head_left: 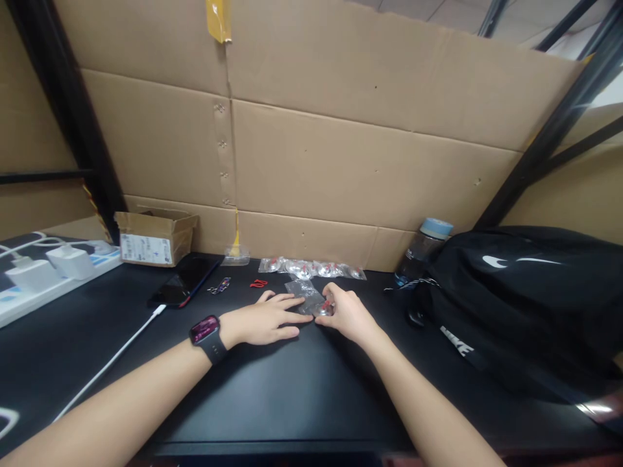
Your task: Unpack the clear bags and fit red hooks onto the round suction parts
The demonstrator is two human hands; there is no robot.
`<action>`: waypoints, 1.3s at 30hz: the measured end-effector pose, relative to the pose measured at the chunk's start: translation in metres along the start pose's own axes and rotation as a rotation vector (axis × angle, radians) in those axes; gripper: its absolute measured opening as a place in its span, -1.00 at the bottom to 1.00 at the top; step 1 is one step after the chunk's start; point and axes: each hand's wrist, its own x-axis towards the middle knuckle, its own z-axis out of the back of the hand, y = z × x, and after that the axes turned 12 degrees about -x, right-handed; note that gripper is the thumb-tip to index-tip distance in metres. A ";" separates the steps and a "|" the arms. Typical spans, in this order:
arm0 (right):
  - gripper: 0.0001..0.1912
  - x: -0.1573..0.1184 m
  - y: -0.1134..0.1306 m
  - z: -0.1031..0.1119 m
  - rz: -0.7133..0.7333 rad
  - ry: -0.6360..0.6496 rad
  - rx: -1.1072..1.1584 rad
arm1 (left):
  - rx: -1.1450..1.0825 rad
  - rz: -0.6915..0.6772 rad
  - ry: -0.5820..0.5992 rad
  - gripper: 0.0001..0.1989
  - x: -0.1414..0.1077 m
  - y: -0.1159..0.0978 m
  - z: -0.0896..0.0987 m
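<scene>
A clear plastic bag [305, 292] lies flat on the black table, with a round, shiny silver item with red on it [324, 309] at its right end. My right hand [349, 314] is closed around that item, thumb in front and fingers behind. My left hand [267, 319] lies palm down with its fingers spread, the fingertips on the bag's left and near edge. Behind the bag, a row of similar bagged silver items [311, 268] lies along the cardboard wall. Small red pieces [258, 283] and a small patterned trinket [220, 285] lie left of the bag.
To the left are a phone [183, 283] on a white cable, a power strip [58, 282] with chargers, and an open cardboard box [154, 239]. At right stand a blue-capped bottle [422, 250] and a black backpack [525, 311]. A cardboard wall [311, 162] closes off the back.
</scene>
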 end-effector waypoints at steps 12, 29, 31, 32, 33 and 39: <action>-0.63 0.004 -0.003 -0.004 0.169 0.050 0.196 | -0.037 -0.020 -0.012 -0.59 0.001 -0.001 0.002; -0.73 0.012 0.010 -0.010 0.098 -0.087 -0.239 | -0.052 -0.003 0.056 -0.59 0.002 -0.002 0.005; -0.77 0.014 0.013 -0.012 0.101 -0.153 -0.323 | -0.056 0.004 0.057 -0.59 0.002 -0.002 0.006; -0.78 0.016 0.014 -0.014 0.097 -0.183 -0.362 | -0.057 0.007 0.055 -0.59 0.002 -0.002 0.006; -0.77 0.017 0.015 -0.016 0.089 -0.208 -0.397 | -0.057 0.010 0.055 -0.59 0.002 -0.002 0.006; -0.84 0.024 0.013 -0.025 0.006 -0.249 -0.419 | -0.072 -0.009 0.052 -0.60 -0.001 -0.002 0.006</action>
